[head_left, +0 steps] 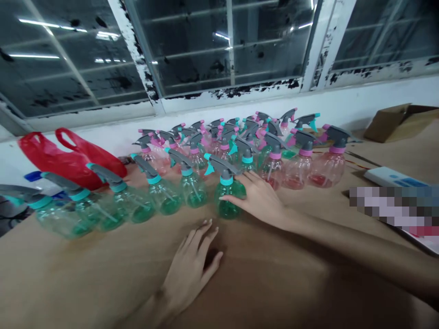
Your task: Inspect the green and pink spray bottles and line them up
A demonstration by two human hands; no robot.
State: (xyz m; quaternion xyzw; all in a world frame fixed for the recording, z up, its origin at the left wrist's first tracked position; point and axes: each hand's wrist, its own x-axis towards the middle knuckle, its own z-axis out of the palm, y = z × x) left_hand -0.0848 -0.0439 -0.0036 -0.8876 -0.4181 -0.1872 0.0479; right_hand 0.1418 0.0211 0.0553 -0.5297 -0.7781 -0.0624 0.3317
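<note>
My right hand [259, 196] is closed around the right side of a green spray bottle [226, 208] with a turquoise collar and a grey trigger head. Thumb in front, fingers behind, it grips the bottle, which stands upright on the brown tabletop [137, 274]. Lower and to the left, my left hand [192, 258] rests over the table with its fingers apart and nothing in them. Just left of the held bottle stands another green spray bottle [194, 189]. A pink spray bottle [272, 171] is close behind my right hand.
Several green and pink spray bottles crowd the table toward the wall. A red plastic bag [78, 162] lies at the back left. An open cardboard box [394, 123] stands at the back right, near a white and blue box [394, 176]. Windows line the wall behind.
</note>
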